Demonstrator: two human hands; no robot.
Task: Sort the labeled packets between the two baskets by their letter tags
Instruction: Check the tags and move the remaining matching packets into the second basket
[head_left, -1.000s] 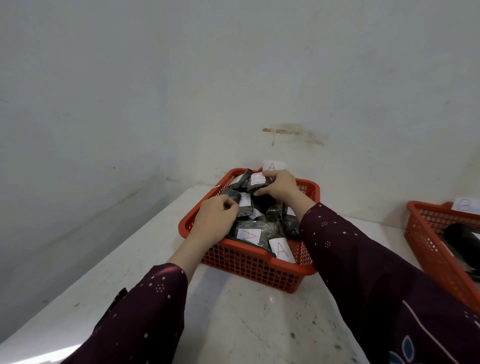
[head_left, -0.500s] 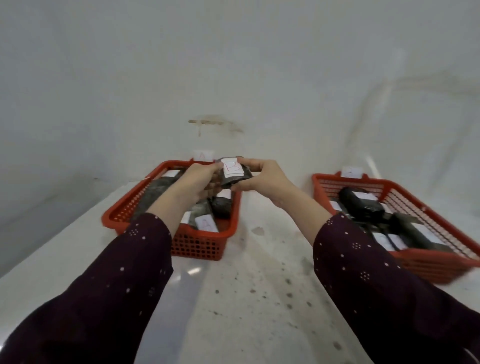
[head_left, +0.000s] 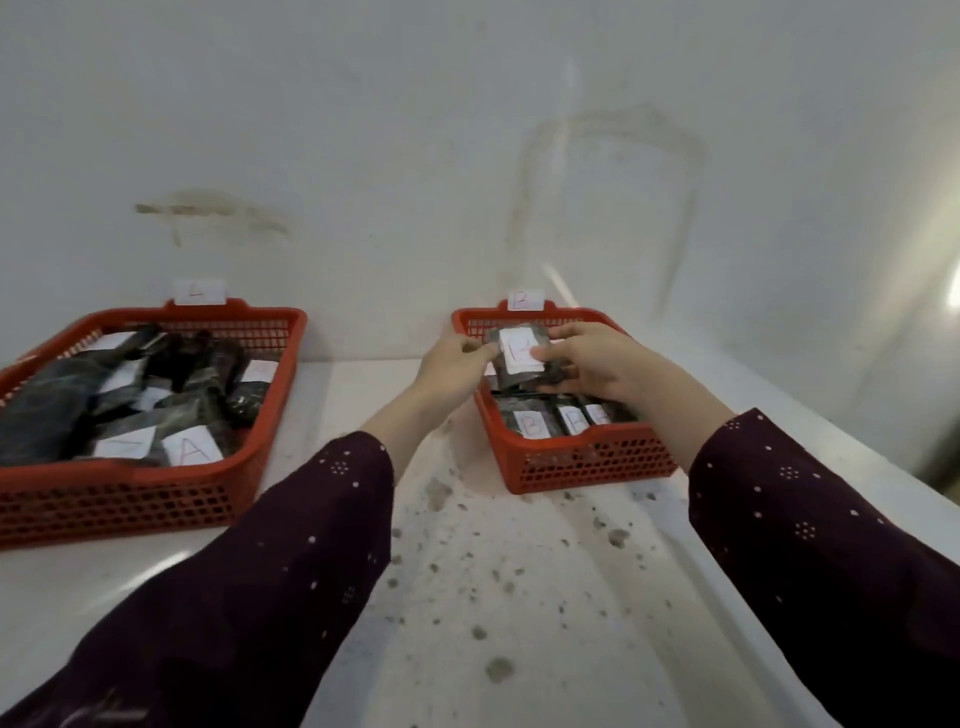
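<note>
Both hands hold one dark packet (head_left: 519, 358) with a white tag marked B, above the back half of the right red basket (head_left: 571, 460). My left hand (head_left: 454, 361) pinches its left edge and my right hand (head_left: 597, 364) grips its right side. The right basket carries a B tag (head_left: 524, 300) on its back rim and holds several dark packets tagged B (head_left: 532, 426). The left red basket (head_left: 130, 499) holds several dark packets, one tagged A (head_left: 191, 449), and has its own tag (head_left: 199, 292) on the back rim.
Both baskets stand on a white speckled table (head_left: 493, 597) against a white wall. A bare strip of table lies between the baskets. The table's right edge (head_left: 831, 441) runs diagonally behind the right basket.
Both hands lifted the B packet out of the left basket and carried it rightwards over the right basket. The view has swung right with them.
</note>
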